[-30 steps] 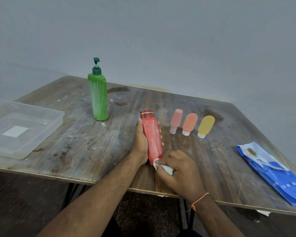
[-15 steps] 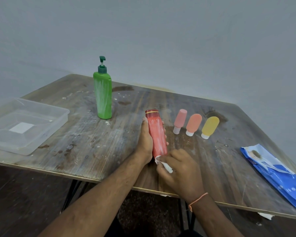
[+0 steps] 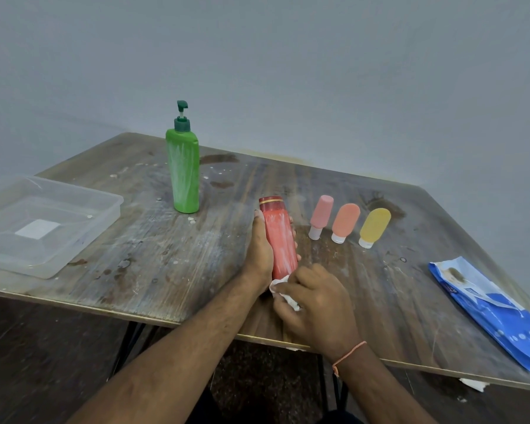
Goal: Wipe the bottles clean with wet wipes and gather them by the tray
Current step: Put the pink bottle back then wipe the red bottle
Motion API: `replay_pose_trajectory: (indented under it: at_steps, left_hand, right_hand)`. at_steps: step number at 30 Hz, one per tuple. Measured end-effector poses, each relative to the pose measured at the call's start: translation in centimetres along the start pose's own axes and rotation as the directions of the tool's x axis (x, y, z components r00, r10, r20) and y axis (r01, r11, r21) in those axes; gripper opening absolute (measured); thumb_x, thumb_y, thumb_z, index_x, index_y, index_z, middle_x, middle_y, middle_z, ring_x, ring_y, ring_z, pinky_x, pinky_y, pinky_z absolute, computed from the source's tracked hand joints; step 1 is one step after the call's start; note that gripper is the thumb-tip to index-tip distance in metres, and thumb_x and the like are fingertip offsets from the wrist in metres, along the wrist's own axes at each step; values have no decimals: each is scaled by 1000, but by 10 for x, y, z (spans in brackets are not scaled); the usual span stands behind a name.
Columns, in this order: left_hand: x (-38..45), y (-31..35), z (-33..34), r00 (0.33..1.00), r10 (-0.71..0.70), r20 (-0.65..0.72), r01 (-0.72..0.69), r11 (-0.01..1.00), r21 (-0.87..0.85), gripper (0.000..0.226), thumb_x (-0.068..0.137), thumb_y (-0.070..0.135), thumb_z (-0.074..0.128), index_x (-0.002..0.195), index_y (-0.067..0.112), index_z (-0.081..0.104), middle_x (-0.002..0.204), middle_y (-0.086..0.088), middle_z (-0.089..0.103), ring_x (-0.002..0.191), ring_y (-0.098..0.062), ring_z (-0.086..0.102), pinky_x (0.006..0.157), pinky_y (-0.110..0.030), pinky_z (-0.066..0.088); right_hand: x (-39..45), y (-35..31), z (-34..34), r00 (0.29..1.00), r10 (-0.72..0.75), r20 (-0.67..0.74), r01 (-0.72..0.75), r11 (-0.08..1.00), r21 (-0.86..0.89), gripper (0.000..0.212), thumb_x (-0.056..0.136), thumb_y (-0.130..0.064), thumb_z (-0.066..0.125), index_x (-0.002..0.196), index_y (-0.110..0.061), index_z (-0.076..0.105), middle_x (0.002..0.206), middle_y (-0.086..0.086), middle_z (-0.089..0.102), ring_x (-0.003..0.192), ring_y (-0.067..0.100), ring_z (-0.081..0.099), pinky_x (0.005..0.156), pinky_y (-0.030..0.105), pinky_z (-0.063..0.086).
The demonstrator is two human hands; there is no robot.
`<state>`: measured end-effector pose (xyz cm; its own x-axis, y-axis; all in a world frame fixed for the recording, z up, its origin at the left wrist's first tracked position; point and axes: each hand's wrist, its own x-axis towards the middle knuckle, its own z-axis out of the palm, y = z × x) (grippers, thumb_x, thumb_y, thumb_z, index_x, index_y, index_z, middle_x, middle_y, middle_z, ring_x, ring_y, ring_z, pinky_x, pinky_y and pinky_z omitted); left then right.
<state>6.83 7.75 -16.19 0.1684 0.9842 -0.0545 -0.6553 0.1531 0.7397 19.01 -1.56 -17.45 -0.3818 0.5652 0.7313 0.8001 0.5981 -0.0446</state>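
Observation:
My left hand grips a red bottle with white streaks, held over the middle of the wooden table. My right hand pinches a crumpled white wet wipe against the bottle's lower end. A tall green pump bottle stands upright further back on the left. Three small squeeze bottles stand cap-down in a row to the right: pink, orange and yellow. A clear plastic tray sits at the table's left edge.
A blue wet wipes pack lies near the table's right front edge. The worn table shows white specks and dark stains. A grey wall rises behind it. A scrap of white paper lies on the floor below the right edge.
The view has shifted slightly, so everything sits a little further right. My hands hold the red bottle and wipe much as before, with the wipe staying at the bottle's base.

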Motion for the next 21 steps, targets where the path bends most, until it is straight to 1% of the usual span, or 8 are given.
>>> replay_pose_trajectory:
  at_steps: [2, 5, 7, 10, 12, 15, 18, 21]
  left_hand:
    - [1, 0, -1, 1000, -9, -3, 9, 1000, -2, 83, 97, 84, 28, 106, 18, 77, 86, -7, 67, 67, -22, 63, 62, -36, 54]
    - [3, 0, -3, 1000, -1, 2, 1, 1000, 3, 84, 96, 85, 29, 108, 17, 77, 87, -8, 67, 68, -23, 63, 64, -37, 54]
    - [4, 0, -3, 1000, -6, 4, 6, 1000, -14, 83, 95, 85, 30, 107, 18, 77, 88, -8, 67, 69, -23, 64, 62, -36, 54]
    - [2, 0, -2, 1000, -2, -5, 2, 1000, -9, 83, 95, 85, 30, 105, 18, 78, 86, -7, 68, 69, -23, 64, 62, -36, 54]
    - [2, 0, -2, 1000, 12, -6, -12, 1000, 18, 84, 95, 85, 29, 108, 17, 77, 87, -8, 68, 70, -23, 64, 63, -37, 55]
    - [1, 1, -2, 1000, 26, 9, -26, 999, 19, 84, 92, 87, 33, 109, 16, 76, 87, -9, 67, 70, -24, 64, 63, -37, 55]
    - [1, 1, -4, 1000, 26, 9, -26, 999, 24, 84, 94, 86, 31, 110, 16, 76, 88, -9, 67, 72, -24, 64, 63, -37, 55]
    - [1, 0, -5, 999, 36, 17, -37, 998, 45, 84, 96, 84, 29, 112, 15, 74, 89, -9, 68, 72, -23, 65, 63, -37, 56]
  right_hand:
    - [-2, 1, -1, 999, 37, -37, -36, 999, 16, 8, 86, -23, 80, 92, -27, 83, 81, -7, 62, 74, 18, 54, 60, 35, 46]
    - [-2, 3, 2, 992, 104, -69, -103, 995, 21, 7, 92, -25, 77, 96, -24, 83, 85, -5, 67, 75, 19, 56, 64, 36, 49]
    - [-1, 4, 2, 994, 99, -47, -96, 994, 45, 7, 95, -27, 77, 99, -25, 83, 89, -6, 69, 77, 18, 56, 66, 32, 49]
    - [-2, 3, -1, 997, 76, -21, -74, 994, 77, 7, 90, -24, 80, 95, -26, 84, 89, -10, 69, 78, 15, 55, 68, 26, 46]
    - [-3, 4, -2, 989, 138, -48, -134, 988, 81, 7, 87, -23, 81, 93, -25, 83, 89, -10, 70, 79, 15, 58, 69, 30, 49]
    - [-2, 10, -2, 969, 237, -76, -228, 967, 116, 8, 89, -23, 81, 97, -23, 83, 96, -11, 73, 85, 15, 62, 74, 32, 52]
    - [-2, 10, -3, 974, 223, -25, -216, 961, 173, 9, 90, -25, 81, 99, -24, 84, 98, -13, 73, 87, 13, 62, 75, 30, 51]
    - [-4, 9, -4, 969, 246, -1, -242, 953, 180, 5, 88, -27, 79, 90, -24, 82, 91, -15, 72, 84, 11, 60, 74, 31, 51]
